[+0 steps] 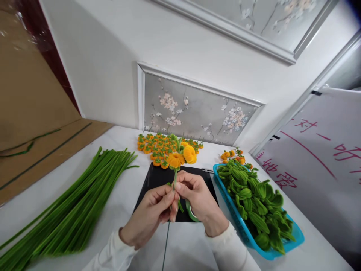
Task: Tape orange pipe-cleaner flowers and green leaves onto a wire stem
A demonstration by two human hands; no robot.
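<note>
Both hands meet over a black mat, pinching the green stem of an upright flower stalk with orange and yellow fuzzy blooms. My left hand grips the stem low, thumb against fingers. Slightly higher, my right hand pinches the same stem. A thin dark green wire runs down below the left hand toward the table's near side. Beside the right hand lies a roll of green tape, partly hidden by that hand.
Long green fuzzy stems lie bundled at left. Several small orange flower heads stand in rows behind the mat. A blue basket of green fuzzy leaves is at right, with a metal tool and more orange flowers nearby.
</note>
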